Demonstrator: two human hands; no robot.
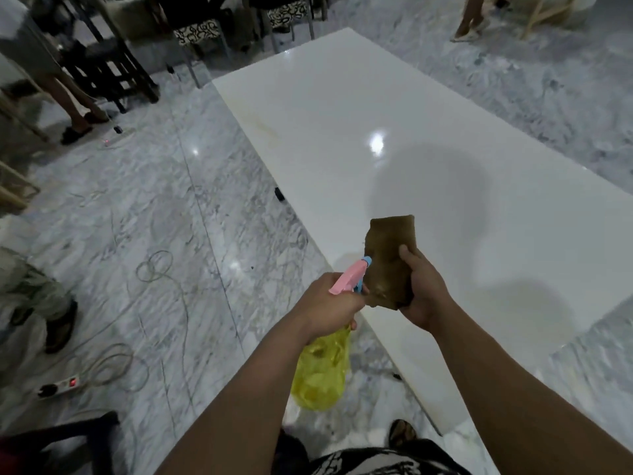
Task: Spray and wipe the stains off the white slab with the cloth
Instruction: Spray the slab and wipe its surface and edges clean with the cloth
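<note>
Head view shows a person's left hand gripping a yellow translucent spray bottle with a pink trigger while the right hand clutches a brown folded cloth above the near left edge of the glossy white slab.

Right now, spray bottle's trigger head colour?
Pink, with a blue nozzle tip, on the spray bottle; head view shows it.

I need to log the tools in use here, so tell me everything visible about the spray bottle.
The translucent yellow plastic spray bottle has a pink trigger head with a blue nozzle tip. The left hand grips its neck, holding it in the air, body hanging down over the marble floor, nozzle pointing at the brown folded cloth and nearly touching it. How full it is cannot be told.
</note>
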